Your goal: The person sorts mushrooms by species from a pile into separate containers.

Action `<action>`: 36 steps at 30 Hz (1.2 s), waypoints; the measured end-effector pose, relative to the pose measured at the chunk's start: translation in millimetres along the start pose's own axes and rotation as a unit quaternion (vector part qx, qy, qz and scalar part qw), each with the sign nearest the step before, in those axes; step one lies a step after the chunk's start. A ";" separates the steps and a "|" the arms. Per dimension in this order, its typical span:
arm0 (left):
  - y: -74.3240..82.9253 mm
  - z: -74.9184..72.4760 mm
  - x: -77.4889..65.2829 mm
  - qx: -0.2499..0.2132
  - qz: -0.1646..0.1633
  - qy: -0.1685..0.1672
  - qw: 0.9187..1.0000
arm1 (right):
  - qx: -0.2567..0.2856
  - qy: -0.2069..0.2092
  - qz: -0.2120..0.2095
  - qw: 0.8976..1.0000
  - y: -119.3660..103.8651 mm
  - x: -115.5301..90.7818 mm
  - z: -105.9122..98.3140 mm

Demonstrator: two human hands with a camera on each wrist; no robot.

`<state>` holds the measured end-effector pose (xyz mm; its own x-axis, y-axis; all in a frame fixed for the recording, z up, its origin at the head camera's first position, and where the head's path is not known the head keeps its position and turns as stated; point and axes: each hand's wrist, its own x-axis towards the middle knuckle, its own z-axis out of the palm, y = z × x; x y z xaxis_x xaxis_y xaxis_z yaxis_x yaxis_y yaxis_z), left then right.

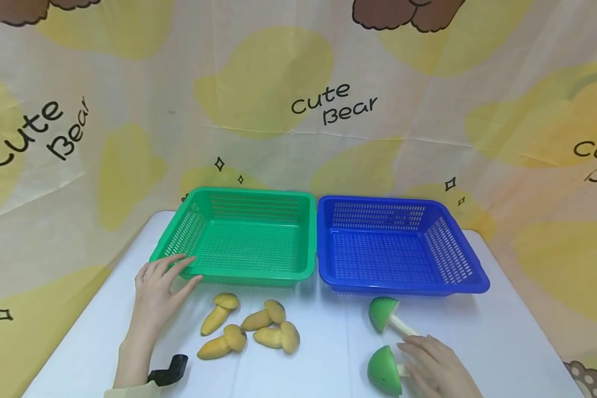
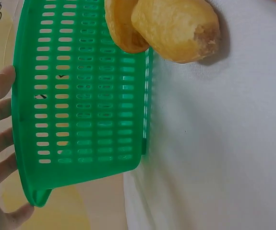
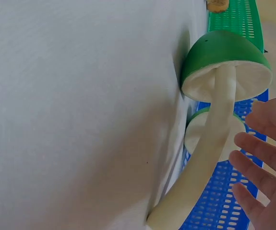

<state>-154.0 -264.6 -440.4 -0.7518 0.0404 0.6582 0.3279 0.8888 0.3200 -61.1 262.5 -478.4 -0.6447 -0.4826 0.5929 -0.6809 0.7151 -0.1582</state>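
Observation:
My left hand [image 1: 160,287] is at the near left corner of the green basket [image 1: 305,265], its fingers extended and the fingertips right at the rim. In the left wrist view those fingers [image 2: 1,86] overlap the basket's edge. Over the stem of the nearer green-capped toy mushroom [image 1: 384,369] hovers my right hand [image 1: 440,365], fingers loosely spread. A second green-capped mushroom [image 1: 383,314] lies just beyond it, stem toward that hand. The right wrist view shows the near mushroom's pale curved stem [image 3: 200,163] beside the fingers, with nothing gripped.
Several yellow toy mushrooms [image 1: 235,336] lie in front of the green basket. A blue basket [image 1: 403,286] stands to its right; both baskets are empty. A white cloth [image 1: 323,365] covers the table, and a patterned curtain [image 1: 278,83] hangs behind. A black device [image 1: 171,371] sits at my left wrist.

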 end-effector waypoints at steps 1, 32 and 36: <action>-0.1 0.4 -0.1 -0.002 0.003 0.002 1.000 | -0.001 -0.003 0.004 1.000 -0.7 -1.4 0.2; -1.2 -0.9 0.2 -0.007 0.002 0.003 1.000 | -0.053 -0.092 0.060 0.993 -11.9 -5.6 -3.3; -2.0 -0.3 -0.6 -0.007 0.001 0.004 1.000 | -0.057 -0.096 0.068 0.991 -14.1 -3.1 -3.7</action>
<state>-153.9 -266.5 -441.2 -0.7462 0.0388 0.6645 0.3378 0.8823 0.3278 -48.2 255.8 -475.1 -0.7898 -0.4564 0.4097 -0.5455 0.8281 -0.1292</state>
